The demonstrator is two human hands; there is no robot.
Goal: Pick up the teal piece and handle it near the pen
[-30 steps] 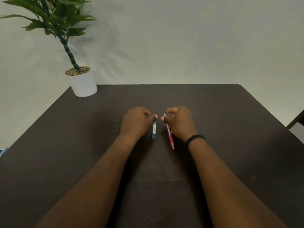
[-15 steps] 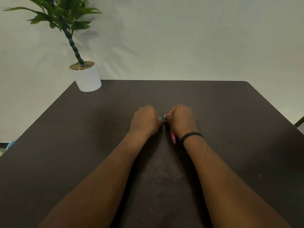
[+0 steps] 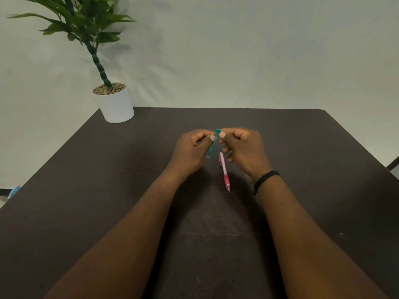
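Since half a second ago, when our two fists were pressed together low over the table, we have lifted the teal strip clear of the surface and the pink pen has dropped out of our right hand's grip onto the wood.

We sit at a broad dark brown table [image 3: 323, 169] set against a pale wall. At its far left corner stands a white pot [image 3: 116, 106] topped with gravel, and from it a leafy green plant [image 3: 86, 20] leans up and to the left. Our two bare forearms reach in from the near edge and meet close together over the middle of the table.

Our left hand [image 3: 191, 151] and right hand [image 3: 245, 149] are both curled, each pinching the upper part of the teal strip [image 3: 212, 144] between thumb and forefinger, thumb tips nearly touching across it. The strip hangs tilted, its lower end pointing down and to the left, held just above the table between the hands. A black band [image 3: 266, 179] circles our right wrist.

The pink pen [image 3: 224, 171] lies flat on the table just below the strip and beside our right hand, free of both hands, its tip pointing toward us.
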